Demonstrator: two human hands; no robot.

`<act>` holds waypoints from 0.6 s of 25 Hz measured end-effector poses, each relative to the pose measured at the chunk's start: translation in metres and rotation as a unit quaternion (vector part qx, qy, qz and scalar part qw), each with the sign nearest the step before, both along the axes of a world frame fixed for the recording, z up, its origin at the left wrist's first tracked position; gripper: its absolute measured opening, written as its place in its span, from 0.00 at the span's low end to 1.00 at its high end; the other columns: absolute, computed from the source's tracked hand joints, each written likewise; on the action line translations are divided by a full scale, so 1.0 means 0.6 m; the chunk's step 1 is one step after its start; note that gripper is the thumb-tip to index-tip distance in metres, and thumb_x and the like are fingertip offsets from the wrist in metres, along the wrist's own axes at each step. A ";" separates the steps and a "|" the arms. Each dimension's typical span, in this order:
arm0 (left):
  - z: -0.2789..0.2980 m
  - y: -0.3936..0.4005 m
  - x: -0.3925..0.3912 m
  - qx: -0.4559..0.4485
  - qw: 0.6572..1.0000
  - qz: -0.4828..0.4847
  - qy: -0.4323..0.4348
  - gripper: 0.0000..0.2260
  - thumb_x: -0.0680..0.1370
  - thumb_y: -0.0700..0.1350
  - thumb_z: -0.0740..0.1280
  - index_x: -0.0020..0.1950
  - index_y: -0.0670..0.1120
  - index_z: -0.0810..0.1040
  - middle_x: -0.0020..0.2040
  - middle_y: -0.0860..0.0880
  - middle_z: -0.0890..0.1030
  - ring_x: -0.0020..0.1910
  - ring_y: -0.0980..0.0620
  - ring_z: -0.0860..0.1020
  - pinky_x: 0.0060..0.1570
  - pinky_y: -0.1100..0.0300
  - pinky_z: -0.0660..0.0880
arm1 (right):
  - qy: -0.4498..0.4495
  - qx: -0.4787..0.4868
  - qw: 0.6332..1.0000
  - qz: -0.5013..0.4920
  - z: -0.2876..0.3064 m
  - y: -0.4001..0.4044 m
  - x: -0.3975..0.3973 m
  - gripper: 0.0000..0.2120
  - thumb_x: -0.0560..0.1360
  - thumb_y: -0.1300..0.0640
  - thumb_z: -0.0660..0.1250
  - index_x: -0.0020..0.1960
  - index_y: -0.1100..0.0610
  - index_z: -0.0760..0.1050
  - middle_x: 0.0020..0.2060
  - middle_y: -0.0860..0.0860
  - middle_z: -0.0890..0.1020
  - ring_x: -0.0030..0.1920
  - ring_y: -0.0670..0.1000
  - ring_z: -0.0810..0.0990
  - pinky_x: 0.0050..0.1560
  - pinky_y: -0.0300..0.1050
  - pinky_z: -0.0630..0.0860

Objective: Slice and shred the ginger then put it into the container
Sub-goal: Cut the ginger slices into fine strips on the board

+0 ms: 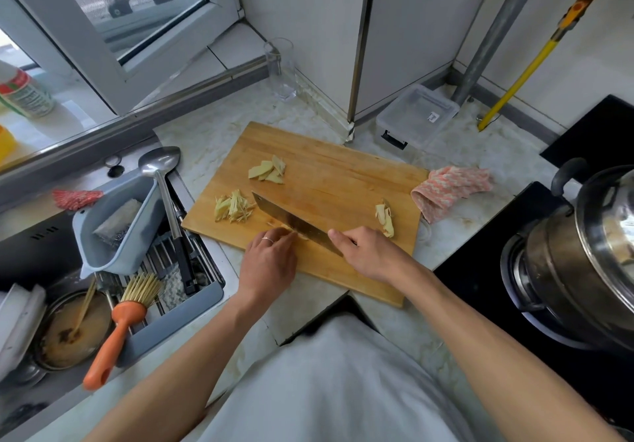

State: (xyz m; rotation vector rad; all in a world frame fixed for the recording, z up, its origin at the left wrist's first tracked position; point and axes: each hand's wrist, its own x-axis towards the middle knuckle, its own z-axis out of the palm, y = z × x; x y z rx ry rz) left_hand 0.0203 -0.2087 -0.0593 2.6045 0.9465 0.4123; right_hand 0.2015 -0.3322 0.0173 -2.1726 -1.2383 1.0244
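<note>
Our right hand grips the cleaver; our left hand pinches ginger near the cutting board's front edge.

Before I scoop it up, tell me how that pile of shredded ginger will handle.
The shredded ginger is a loose heap of thin strips, so it will probably scatter rather than lift whole. It looks light, likely clinging damply to the cutting board.

Daylit window top left, white tiled wall, marble counter

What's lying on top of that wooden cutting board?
On the cutting board: ginger slices, shreds, a trimmed piece, and the cleaver. The left hand hides the ginger being cut.
</note>
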 end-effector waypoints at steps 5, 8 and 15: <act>-0.008 -0.007 -0.002 0.030 0.998 -0.001 0.049 0.18 0.75 0.42 0.68 0.65 0.45 0.80 0.61 0.42 0.79 0.59 0.38 0.76 0.57 0.44 0.76 | 0.001 -0.010 1.000 0.001 0.000 0.002 -0.007 0.27 0.83 0.38 0.53 0.31 0.53 0.58 0.26 0.47 0.62 0.28 0.49 0.62 0.32 0.46 0.59; -0.011 -0.009 -0.002 0.034 0.998 -0.004 0.047 0.18 0.75 0.44 0.66 0.64 0.46 0.81 0.61 0.41 0.80 0.58 0.37 0.76 0.56 0.44 0.76 | 0.002 -0.007 1.000 0.004 -0.001 0.002 -0.008 0.27 0.83 0.38 0.53 0.31 0.53 0.57 0.25 0.46 0.61 0.27 0.48 0.61 0.32 0.46 0.58; -0.011 -0.011 0.000 0.044 0.998 0.005 0.048 0.19 0.77 0.47 0.59 0.63 0.47 0.82 0.61 0.42 0.80 0.58 0.38 0.76 0.56 0.45 0.76 | -0.013 0.003 1.000 0.008 -0.007 0.005 -0.020 0.27 0.83 0.40 0.54 0.30 0.52 0.60 0.24 0.47 0.65 0.28 0.50 0.64 0.32 0.47 0.61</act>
